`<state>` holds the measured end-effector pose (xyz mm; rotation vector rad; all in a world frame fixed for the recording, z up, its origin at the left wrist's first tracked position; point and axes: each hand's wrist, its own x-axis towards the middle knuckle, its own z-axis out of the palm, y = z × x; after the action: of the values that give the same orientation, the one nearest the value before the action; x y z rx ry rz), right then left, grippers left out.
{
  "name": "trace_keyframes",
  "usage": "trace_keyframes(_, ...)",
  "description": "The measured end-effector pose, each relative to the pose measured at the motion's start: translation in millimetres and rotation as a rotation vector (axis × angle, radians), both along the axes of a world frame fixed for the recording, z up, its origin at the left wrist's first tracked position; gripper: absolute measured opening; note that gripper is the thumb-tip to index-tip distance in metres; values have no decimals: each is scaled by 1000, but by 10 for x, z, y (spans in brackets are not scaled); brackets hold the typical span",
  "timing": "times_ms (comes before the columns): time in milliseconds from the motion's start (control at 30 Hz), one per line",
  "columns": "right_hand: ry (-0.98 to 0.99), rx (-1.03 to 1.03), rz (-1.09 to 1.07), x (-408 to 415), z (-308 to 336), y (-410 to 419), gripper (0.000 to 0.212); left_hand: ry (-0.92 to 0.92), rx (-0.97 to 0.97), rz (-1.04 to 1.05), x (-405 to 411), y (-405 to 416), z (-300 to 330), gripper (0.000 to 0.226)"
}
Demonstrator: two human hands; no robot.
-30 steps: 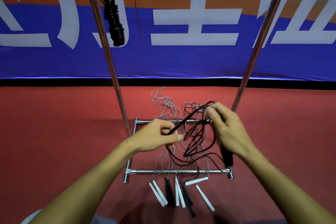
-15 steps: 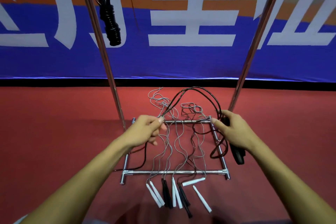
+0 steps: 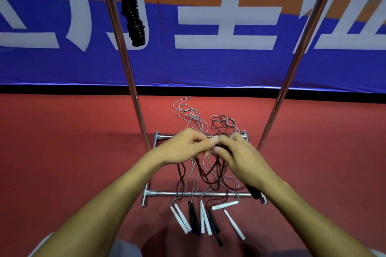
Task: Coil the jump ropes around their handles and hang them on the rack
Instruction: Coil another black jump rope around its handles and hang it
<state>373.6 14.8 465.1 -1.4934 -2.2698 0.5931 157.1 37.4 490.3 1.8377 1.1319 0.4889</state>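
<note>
Winding the black rope (image 3: 211, 173) above the rack's (image 3: 133, 81) base.

We have the left hand (image 3: 183, 148) pinching the cord and the right hand (image 3: 240, 158) curled round its black handle (image 3: 253, 192) — loops dangle limp between them. The cord looks light, floppy and prone to tangle, so we'd grip the stiff handle. One coiled rope (image 3: 133, 19) hangs at the rack's top left; spare ropes (image 3: 200, 219) lie on the red floor (image 3: 62, 152) before a blue banner (image 3: 208, 64).
</note>
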Motion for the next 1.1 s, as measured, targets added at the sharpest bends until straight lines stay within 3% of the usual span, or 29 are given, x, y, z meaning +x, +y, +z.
trace_keyframes(100, 219, 111, -137, 145, 44, 113, 13, -1, -68, 23, -195, 35, -123, 38)
trace_keyframes(233, 397, 235, -383, 536, 132, 291, 26, 199, -238, -47, -517, 13, -245, 28)
trace_keyframes(333, 414, 73, -409, 781, 98, 369, 22, 134, -278, 86, -634, -19, -226, 32)
trace_keyframes(433, 394, -33, -361, 791, -3, 349, 5, 65, -209, 271, -714, 19, -183, 31)
trace_keyframes(500, 388, -37, -325, 727, -1, 316, 41, 2, -174, 433, -745, 58, -123, 31)
trace_keyframes(567, 433, -75, -318, 632, 54, 266, 64, -67, -157, 593, -743, 99, -71, 30)
trace_keyframes(633, 509, -161, -305, 516, 117, 202, 66, -137, -154, 702, -712, 127, -30, 25)
trace_keyframes(700, 585, -251, -271, 383, 177, 131, 50, -148, -143, 755, -682, 148, 3, 25)
trace_keyframes(733, 609, -270, -246, 336, 189, 107, 39, -87, -109, 767, -678, 156, 14, 30)
trace_keyframes(800, 631, -272, -199, 258, 220, 48, 25, 225, 17, 750, -683, 170, 8, 48)
trace_keyframes(900, 640, -283, -150, 174, 247, -21, 20, 646, 240, 715, -638, 116, -5, 66)
trace_keyframes(1000, 643, -314, -93, 90, 223, -71, 26, 783, 292, 687, -588, 31, 3, 98)
trace_keyframes(1100, 590, -303, -49, -14, 196, -140, 39, 607, 264, 558, -507, -17, 4, 113)
